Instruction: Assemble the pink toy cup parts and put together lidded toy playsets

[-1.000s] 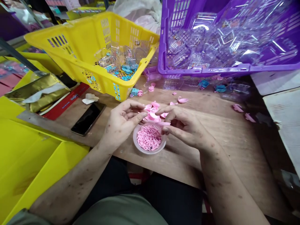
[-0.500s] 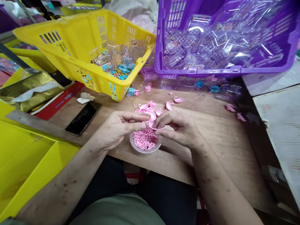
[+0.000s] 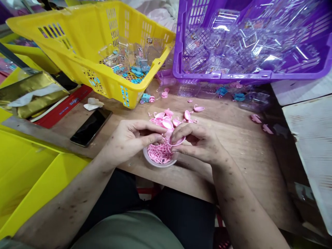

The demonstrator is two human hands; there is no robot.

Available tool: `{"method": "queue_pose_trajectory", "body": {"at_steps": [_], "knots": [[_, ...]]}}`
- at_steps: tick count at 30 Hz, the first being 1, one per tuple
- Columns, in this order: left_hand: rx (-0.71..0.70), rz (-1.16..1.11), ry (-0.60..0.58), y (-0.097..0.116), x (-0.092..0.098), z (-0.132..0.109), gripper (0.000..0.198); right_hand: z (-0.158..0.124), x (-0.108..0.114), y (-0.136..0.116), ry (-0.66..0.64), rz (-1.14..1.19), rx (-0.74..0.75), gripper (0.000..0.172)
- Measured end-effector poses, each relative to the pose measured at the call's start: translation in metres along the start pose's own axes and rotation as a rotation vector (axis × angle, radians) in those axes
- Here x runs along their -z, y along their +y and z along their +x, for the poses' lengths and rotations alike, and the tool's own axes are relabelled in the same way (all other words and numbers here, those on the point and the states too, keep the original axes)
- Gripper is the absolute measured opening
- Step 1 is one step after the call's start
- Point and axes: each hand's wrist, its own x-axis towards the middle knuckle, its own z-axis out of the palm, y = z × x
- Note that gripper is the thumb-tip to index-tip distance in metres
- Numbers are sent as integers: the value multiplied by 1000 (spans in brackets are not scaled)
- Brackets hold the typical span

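head view: pink dish point(image 3: 177, 141) in right hand point(image 3: 201, 143) grip, above bowl point(image 3: 158, 159)

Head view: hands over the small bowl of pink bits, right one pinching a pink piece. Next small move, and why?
Probably bring the left hand fingertips onto the shallow pink plastic dish-shaped piece pinched in the right hand. The two hands already nearly meet above the small clear round bowl of tiny pink parts, and more pink pieces lie loose on the wooden table behind.
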Motion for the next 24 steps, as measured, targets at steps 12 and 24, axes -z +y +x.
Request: {"method": "queue_pose_trajectory", "body": {"at_steps": [12, 24], "knots": [[-102, 84, -4, -1, -3, 1, 18, -2, -2, 1, -19, 21, -29, 15], [36, 51, -124, 6, 1, 15, 4, 3, -7, 4, 53, -82, 171, 15]]}}
